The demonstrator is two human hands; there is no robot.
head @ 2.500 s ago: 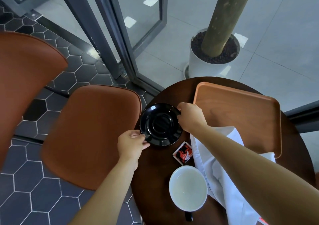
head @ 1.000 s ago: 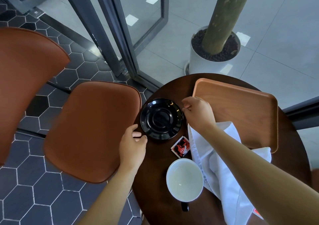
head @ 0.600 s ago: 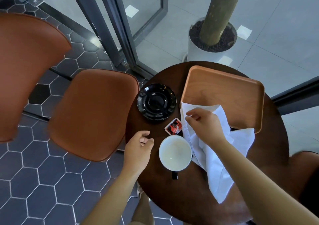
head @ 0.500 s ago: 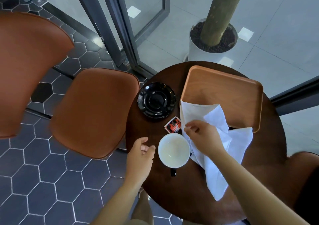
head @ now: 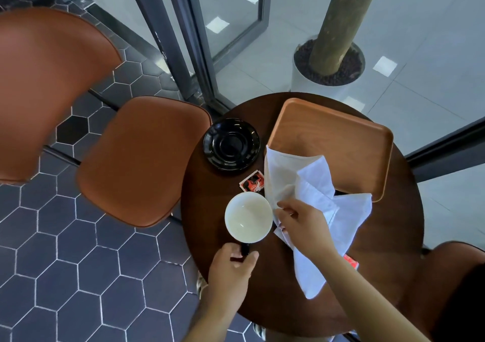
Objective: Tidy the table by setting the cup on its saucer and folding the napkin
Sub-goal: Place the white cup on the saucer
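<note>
- A café corner is seen from above: a dark hexagon-tiled floor (head: pixel 78 263), grey glass door frames behind, and a white planter (head: pixel 301 79) holding a thick trunk beyond the glass.
- Two brown chairs are placed at the left: a curved chair back (head: pixel 47 92) at the far left and a chair seat (head: pixel 141 160) pushed up against a round dark wooden desk (head: pixel 210 210).
- A black saucer (head: pixel 231 144) is set on the desk's far left part, with nothing on it.
- A small red and black sachet (head: pixel 251 184) lies flat between the saucer and the cup.
- The cup (head: pixel 248 217), white inside with a black handle (head: pixel 245 248), stands upright on the desk, nearer than the saucer and apart from it; its handle is turned toward the person.
- The handle is pinched by the left grip (head: pixel 231 268), finger and thumb closed on its tip.
- The right grip (head: pixel 301 223) is laid just right of the cup, and a fold of the napkin is held between its curled fingers and thumb.
- The white napkin (head: pixel 315 184) lies crumpled and unfolded; its far part is draped over the near left rim of the tray, and the rest runs across the desk toward the near edge.
- An orange-brown tray (head: pixel 341 131) sits on the desk's far right part.
- A red packet (head: pixel 350 260) shows partly beside the right forearm.
- Another brown chair (head: pixel 459 276) is seen at the lower right.
</note>
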